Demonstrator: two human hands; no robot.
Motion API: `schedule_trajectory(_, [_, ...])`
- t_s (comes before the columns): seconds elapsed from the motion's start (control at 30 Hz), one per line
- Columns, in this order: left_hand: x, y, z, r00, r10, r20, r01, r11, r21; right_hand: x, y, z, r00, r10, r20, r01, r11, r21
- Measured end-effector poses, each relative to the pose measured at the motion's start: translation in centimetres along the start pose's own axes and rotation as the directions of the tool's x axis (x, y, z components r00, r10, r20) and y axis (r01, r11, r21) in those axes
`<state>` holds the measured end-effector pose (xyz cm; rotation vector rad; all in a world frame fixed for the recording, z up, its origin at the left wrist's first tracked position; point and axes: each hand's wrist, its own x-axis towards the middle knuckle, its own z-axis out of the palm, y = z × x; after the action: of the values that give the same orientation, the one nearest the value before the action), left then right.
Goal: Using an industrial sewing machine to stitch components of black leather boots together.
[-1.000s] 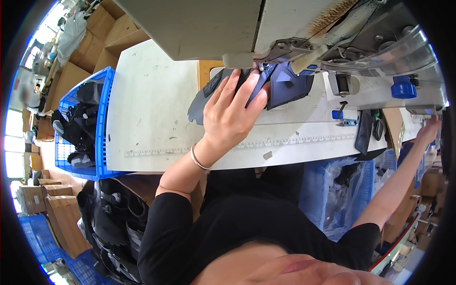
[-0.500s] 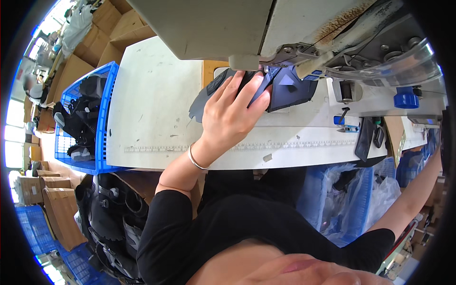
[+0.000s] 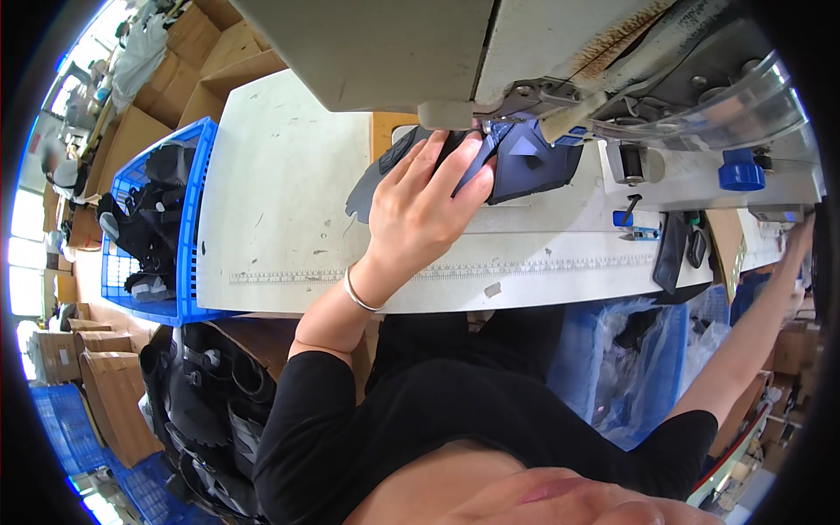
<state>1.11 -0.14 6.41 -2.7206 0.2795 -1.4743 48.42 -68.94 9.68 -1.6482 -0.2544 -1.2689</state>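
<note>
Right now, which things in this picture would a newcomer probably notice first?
Probably the large pale sewing machine along the top comes first, with the left hand spread over a dark grey-blue piece just below it. Next, the eye may fall on the bright blue crate of black and grey items at the left end of the white table.

A matt finish is shown by the flat grey-blue piece (image 3: 532,180), glossy plastic by the curved clear shield (image 3: 754,107), scuffed smoothness by the broad white surface (image 3: 289,192).
</note>
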Motion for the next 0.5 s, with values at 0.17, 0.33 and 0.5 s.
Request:
schedule_trajectory(0.17, [-2.5, -1.9, 0.0, 0.994, -0.032, -0.1, 0.022, 0.994, -0.106, -3.1, -16.1, 0.6, 0.986, -0.024, -0.164, 0.035, 0.997, 0.065])
schedule_trajectory(0.33, [-4.0, -3.1, -0.3, 0.992, -0.027, -0.12, 0.018, 0.997, -0.078, -20.6, -33.9, 8.1, 0.962, 0.137, -0.238, -0.098, 0.981, 0.169])
schedule_trajectory(0.5, [-4.1, -3.4, 0.7, 0.983, 0.01, -0.185, -0.035, 0.991, -0.132, -40.4, -47.5, 14.5, 0.521, -0.489, 0.7, 0.395, 0.865, 0.31])
